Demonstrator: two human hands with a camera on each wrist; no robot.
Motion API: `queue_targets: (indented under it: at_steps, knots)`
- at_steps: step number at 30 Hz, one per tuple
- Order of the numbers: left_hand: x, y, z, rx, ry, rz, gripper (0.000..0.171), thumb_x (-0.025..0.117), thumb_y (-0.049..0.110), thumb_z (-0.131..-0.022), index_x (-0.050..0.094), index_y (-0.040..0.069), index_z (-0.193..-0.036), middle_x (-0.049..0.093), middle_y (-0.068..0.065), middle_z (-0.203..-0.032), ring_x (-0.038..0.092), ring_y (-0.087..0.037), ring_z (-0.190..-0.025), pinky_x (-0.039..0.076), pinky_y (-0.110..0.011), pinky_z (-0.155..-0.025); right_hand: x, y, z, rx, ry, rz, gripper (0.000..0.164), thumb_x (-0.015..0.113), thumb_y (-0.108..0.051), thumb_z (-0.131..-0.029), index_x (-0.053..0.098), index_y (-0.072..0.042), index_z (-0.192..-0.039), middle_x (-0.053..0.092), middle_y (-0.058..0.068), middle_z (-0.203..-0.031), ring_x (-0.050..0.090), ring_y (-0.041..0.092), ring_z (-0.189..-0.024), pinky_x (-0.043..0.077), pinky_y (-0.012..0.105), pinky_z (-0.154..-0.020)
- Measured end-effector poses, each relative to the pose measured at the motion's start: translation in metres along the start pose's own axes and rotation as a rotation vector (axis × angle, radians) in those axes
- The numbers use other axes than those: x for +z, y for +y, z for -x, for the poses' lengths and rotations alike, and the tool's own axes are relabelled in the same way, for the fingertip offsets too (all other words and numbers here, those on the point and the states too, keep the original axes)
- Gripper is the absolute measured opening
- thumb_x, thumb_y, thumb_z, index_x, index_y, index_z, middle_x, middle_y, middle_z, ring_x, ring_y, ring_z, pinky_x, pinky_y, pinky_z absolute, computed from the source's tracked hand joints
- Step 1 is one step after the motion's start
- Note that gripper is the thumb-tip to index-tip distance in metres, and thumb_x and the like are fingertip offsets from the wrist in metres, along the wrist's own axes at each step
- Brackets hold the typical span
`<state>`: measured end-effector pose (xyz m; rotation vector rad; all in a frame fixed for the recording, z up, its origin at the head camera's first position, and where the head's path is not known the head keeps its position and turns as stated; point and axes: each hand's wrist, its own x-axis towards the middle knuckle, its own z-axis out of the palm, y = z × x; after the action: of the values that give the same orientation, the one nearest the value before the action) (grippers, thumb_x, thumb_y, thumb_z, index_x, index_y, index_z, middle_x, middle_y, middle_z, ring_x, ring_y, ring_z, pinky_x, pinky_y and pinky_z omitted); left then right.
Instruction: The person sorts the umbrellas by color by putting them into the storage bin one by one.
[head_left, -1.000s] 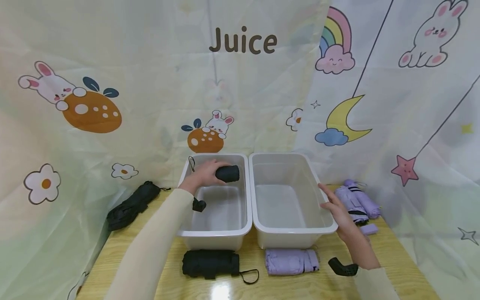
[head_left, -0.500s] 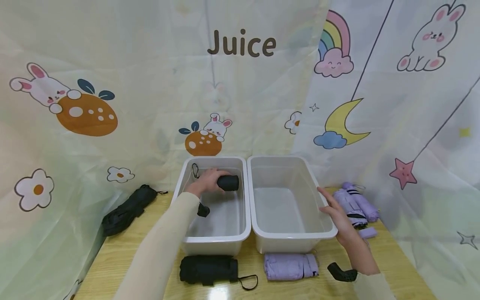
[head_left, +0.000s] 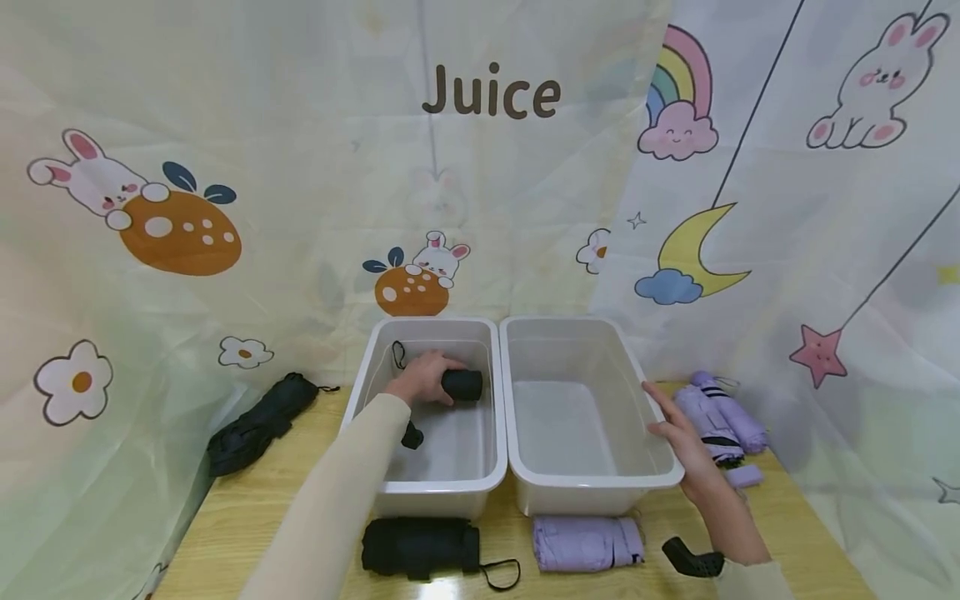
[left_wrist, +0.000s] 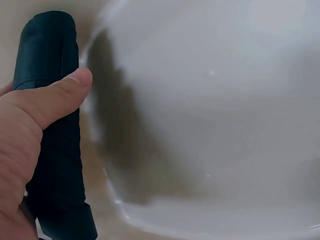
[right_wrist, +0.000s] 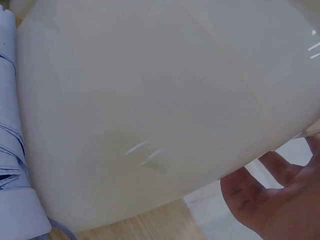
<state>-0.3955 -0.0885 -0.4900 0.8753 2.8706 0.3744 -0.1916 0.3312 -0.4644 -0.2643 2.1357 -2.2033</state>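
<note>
A rolled black folding umbrella (head_left: 461, 385) is in my left hand (head_left: 426, 379), inside the left white bin (head_left: 442, 486). In the left wrist view the thumb lies across the umbrella (left_wrist: 57, 150), which is above a pale bin surface; the other fingers are mostly hidden behind it. A thin black cord loop (head_left: 398, 354) shows beyond the hand. My right hand (head_left: 693, 454) touches the right rim of the right white bin (head_left: 596, 481), its index finger extended. The right wrist view shows the loosely bent fingers (right_wrist: 240, 192) against the bin's edge.
In front of the bins lie a black umbrella (head_left: 420, 547) and a lilac umbrella (head_left: 587, 544). Another black umbrella (head_left: 262, 423) lies at the left. Lilac umbrellas (head_left: 720, 412) lie at the right by a small lilac piece (head_left: 742, 476). A printed cloth (head_left: 510, 192) hangs behind.
My left hand has lowered deeper into the left bin with the umbrella, moving slightly right. My right hand stays at the right bin's rim. The whole head view has shifted slightly.
</note>
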Motion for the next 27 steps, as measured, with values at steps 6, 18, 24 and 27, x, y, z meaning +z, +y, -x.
queue_targets:
  at_steps: [6,18,24,27]
  knots:
    - [0.015,-0.004,0.009,-0.017,-0.062,0.035,0.065,0.09,0.022,-0.068,0.066,0.028,-0.128,0.061,0.004,-0.125,0.052,-0.019,-0.113,0.04,-0.04,-0.1,0.003,0.006,0.001,0.022,-0.008,0.004,0.062,0.039,-0.008,-0.103,0.012,-0.019,-0.158,0.023,0.008,-0.147,0.05,0.018,-0.114,0.05,0.039,-0.084]
    - [0.004,0.0,0.016,-0.082,-0.119,0.077,0.056,0.081,0.013,-0.08,0.062,0.019,-0.133,0.061,0.002,-0.128,0.053,-0.018,-0.116,0.041,-0.039,-0.099,0.006,0.01,0.002,0.004,-0.036,-0.02,0.062,0.037,-0.006,-0.103,0.009,-0.017,-0.158,0.026,0.009,-0.143,0.051,0.019,-0.113,0.051,0.041,-0.083]
    - [-0.047,0.016,0.019,-0.044,-0.107,0.251,0.044,0.066,0.016,-0.093,0.057,0.009,-0.136,0.059,-0.009,-0.13,0.056,-0.024,-0.117,0.045,-0.039,-0.096,0.004,0.004,0.002,-0.015,-0.024,-0.037,0.062,0.037,-0.004,-0.102,0.014,-0.019,-0.158,0.034,0.002,-0.139,0.052,0.015,-0.111,0.051,0.037,-0.082]
    - [-0.08,0.015,0.027,0.024,-0.043,0.35,0.04,0.061,0.016,-0.096,0.057,0.005,-0.135,0.059,-0.013,-0.13,0.055,-0.028,-0.118,0.046,-0.041,-0.095,0.003,0.001,0.001,-0.031,-0.005,-0.046,0.061,0.038,-0.003,-0.102,0.017,-0.02,-0.157,0.037,-0.001,-0.137,0.052,0.014,-0.109,0.051,0.035,-0.08]
